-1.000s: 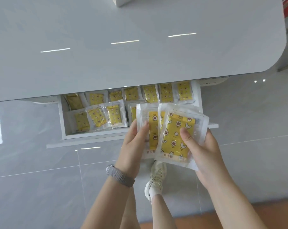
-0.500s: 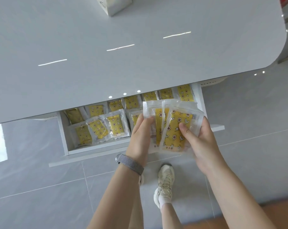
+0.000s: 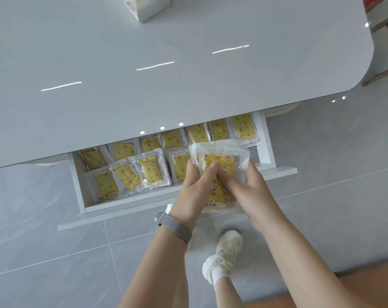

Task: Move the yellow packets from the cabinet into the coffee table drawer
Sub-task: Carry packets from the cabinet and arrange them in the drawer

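The left hand (image 3: 194, 185) and the right hand (image 3: 247, 187) together grip a small stack of clear plastic packets with yellow printed inserts (image 3: 219, 174), thumbs pressed on the top face and fingers curled underneath. The left thumb lies across the upper middle of the top packet; the right thumb meets it from the other side, so the two thumbs touch. The stack is held over the near right part of the open white coffee table drawer (image 3: 126, 202), its lower end overhanging the drawer's front panel and its upper end above the drawer's interior. How many packets are in the stack cannot be told; at least two edges show at the top.

Inside the drawer lie more yellow packets (image 3: 149, 172) of the same kind: one row along the back, partly hidden under the bench edge, and a second row nearer the front, running from the left wall toward the held stack. Those on the left lie tilted and overlapping; those at the back right stand in a neat line against the right wall.

The glossy white bench top (image 3: 166, 63) covers the back of the drawer. A white carton (image 3: 150, 7) stands at its far edge. A grey mesh watch band (image 3: 174, 227) circles the left wrist. Below, a white sneaker (image 3: 224, 252) rests on the grey tiled floor (image 3: 55, 263).
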A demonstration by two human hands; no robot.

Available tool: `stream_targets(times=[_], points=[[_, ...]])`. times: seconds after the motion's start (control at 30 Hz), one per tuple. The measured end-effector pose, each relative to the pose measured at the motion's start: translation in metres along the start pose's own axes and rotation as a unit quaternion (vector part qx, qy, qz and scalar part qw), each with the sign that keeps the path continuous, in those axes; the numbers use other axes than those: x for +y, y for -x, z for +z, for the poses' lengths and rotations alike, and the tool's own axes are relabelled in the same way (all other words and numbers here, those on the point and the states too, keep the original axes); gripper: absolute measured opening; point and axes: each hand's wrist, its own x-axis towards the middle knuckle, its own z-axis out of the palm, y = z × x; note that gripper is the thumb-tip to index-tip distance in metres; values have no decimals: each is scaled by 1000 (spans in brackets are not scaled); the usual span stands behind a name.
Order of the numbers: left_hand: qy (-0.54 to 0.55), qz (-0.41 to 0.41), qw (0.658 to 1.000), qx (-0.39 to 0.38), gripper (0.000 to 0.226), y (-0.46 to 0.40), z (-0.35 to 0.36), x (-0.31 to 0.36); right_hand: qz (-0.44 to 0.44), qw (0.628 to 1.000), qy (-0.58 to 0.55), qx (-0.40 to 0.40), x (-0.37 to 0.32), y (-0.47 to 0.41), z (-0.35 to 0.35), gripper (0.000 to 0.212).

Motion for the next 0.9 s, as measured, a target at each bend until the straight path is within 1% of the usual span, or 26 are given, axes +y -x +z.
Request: stream_targets(times=[0.1, 0.13, 0.2, 0.23, 0.3, 0.33, 0.37, 0.4, 0.43, 0.5, 0.53, 0.6, 0.67, 0.73, 0.8, 0.9], points=[[-25, 12, 1000, -11, 11, -4, -5, -5, -17, 999, 49, -9, 5, -6, -1, 42], [-45, 20, 999, -17, 16, -8, -7, -8, -28, 997, 75, -10, 8, -10, -1, 46], [-80, 28, 996, -18, 37, -17, -9, -14, -50, 991, 121, -8, 17, -19, 0, 51], [-91, 28, 995, -22, 40, -23, -11, -18, -61, 989, 137, -6, 22, -24, 0, 51], [-93, 31, 995, -32, 29, -33, -14, -25, -78, 986, 150, -4, 34, -36, -1, 51], [-93, 29, 995, -29, 32, -39, -13, -30, -85, 985, 153, -5, 41, -43, -3, 53], [-96, 35, 994, -25, 44, -45, -12, -34, -92, 984, 152, -7, 46, -51, -4, 56], [-112, 43, 993, -23, 52, -50, -11, -38, -97, 984, 145, -13, 52, -59, -6, 58], [-114, 53, 992, -18, 51, -56, -11, -43, -103, 985, 137, -23, 56, -67, -8, 57], [-97, 68, 993, -20, 22, -69, -13, -55, -111, 984, 126, -58, 64, -86, -11, 50], [-104, 73, 992, -18, 13, -73, -13, -57, -114, 982, 125, -79, 67, -95, -12, 50], [-124, 99, 987, -13, 13, -85, -14, -61, -128, 977, 123, -122, 69, -113, -15, 54], [-152, 131, 980, -18, 14, -96, -15, -60, -141, 975, 87, -146, 69, -130, -22, 58], [-201, 173, 964, -31, 18, -106, -9, -52, -154, 977, 13, -146, 66, -142, -34, 59], [-223, 222, 947, -61, 20, -116, -5, -49, -175, 972, -48, -148, 62, -151, -47, 56], [-229, 271, 931, -85, 23, -127, -2, -57, -211, 965, -50, -146, 65, -160, -55, 48]])
